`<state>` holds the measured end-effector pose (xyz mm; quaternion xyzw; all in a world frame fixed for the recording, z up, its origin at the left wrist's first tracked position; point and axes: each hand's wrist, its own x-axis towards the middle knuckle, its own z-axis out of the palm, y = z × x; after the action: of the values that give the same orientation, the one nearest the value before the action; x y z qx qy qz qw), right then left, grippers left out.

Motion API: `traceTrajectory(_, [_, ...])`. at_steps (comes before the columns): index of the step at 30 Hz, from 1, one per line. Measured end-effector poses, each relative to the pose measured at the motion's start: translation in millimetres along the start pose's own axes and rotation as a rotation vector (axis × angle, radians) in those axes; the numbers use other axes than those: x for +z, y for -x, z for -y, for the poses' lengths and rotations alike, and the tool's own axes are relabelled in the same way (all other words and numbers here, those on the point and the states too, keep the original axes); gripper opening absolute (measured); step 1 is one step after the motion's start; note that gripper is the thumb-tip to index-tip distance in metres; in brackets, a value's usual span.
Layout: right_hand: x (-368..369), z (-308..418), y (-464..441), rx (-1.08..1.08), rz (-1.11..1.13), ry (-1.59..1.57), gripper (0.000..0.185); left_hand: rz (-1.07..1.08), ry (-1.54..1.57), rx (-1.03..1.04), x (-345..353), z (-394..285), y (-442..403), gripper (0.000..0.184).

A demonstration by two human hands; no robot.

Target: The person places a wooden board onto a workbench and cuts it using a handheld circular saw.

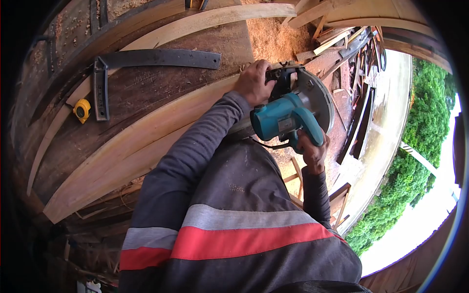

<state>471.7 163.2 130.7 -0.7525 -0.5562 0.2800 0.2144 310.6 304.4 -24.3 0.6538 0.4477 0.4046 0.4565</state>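
A teal circular saw (pixel 281 117) with a grey metal blade guard (pixel 320 97) sits at the right end of a long pale board (pixel 146 129). My right hand (pixel 314 151) is wrapped around the saw's rear handle. At the saw's dark front part, my left hand (pixel 255 83) is closed with its fingers curled over the edge; just what the fingertips press on is partly hidden. The blade itself cannot be made out. Beyond my left arm, a dark metal square (pixel 156 58) lies on the brown work surface (pixel 195 39).
A yellow tape measure (pixel 81 110) rests at the left. A curved wood strip (pixel 210 20) runs along the far side. Sawdust (pixel 273 36) covers the ground ahead. Scrap wood (pixel 354 58) is heaped at the right, before a pale paved strip (pixel 391 107) and green bushes (pixel 430 112).
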Motion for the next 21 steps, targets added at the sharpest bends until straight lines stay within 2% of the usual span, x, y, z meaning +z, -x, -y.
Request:
traceTrajectory(7, [1.8, 7.5, -6.6, -0.062, -0.010, 0.017, 0.015, 0.047, 0.034, -0.011, -6.2, 4.1, -1.2, 0.044])
traceTrajectory(9, [2.2, 11.8, -8.1, 0.003, -0.003, -0.005, 0.015, 0.080, 0.053, -0.018, -14.6, 0.9, -3.3, 0.044])
traceTrajectory(11, [2.1, 18.2, -10.6, 0.021, -0.001, -0.019, 0.015, 0.224, 0.074, -0.121, -22.5, -1.4, -6.5, 0.041])
traceTrajectory(15, [1.5, 19.5, -12.3, 0.113, 0.002, -0.066, 0.015, 0.219, 0.194, -0.185, -23.8, 1.1, -10.0, 0.040])
traceTrajectory(17, [2.3, 21.2, -13.9, 0.106, -0.006, -0.055, 0.015, 0.211, 0.187, -0.140, -22.4, 5.3, -10.2, 0.052])
traceTrajectory(18, [2.9, 22.1, -14.7, 0.101, -0.018, -0.047, 0.015, 0.207, 0.190, -0.142, -21.6, 5.7, -9.7, 0.052])
traceTrajectory(20, [5.0, 24.1, -16.2, 0.112, -0.026, -0.062, 0.016, 0.168, 0.159, -0.097, -21.2, 4.6, -9.8, 0.066])
traceTrajectory(21, [5.9, 24.9, -17.1, 0.125, -0.038, -0.080, 0.016, 0.163, 0.159, -0.097, -22.9, 4.1, -10.5, 0.066])
